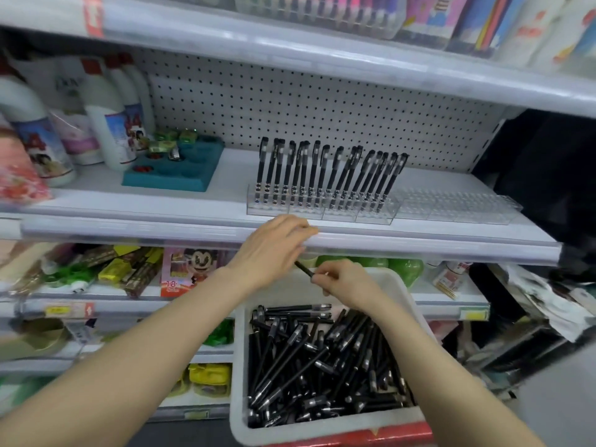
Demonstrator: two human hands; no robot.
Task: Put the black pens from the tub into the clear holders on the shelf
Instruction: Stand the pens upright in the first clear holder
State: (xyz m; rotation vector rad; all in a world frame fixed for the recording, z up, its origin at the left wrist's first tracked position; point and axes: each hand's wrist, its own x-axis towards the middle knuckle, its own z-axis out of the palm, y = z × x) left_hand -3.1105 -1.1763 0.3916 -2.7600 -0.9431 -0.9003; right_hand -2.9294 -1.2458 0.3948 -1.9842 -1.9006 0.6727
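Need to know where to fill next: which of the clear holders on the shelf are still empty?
The clear holders at the row's right end; those to the left hold black pens.

Counts: 16 black capped pens [325, 175] standing in the clear plastic holders [317, 211], going by the caps, give or take one where they overlap. 4 holder sections carry them. The empty clear sections [458, 204] to the right are too blurred to count. 1 white plastic tub [238, 366]. In it, loose black pens [322, 366]: several dozen, heap too tangled for a number. 1 single black pen [304, 270] out of the tub, pinched in my right grip [345, 285]. 2 grips in view, counting my left grip [274, 246]. 1 teal moulded tray [167, 182]. At least 4 white red-capped bottles [106, 124]; rest of that row is blurred.
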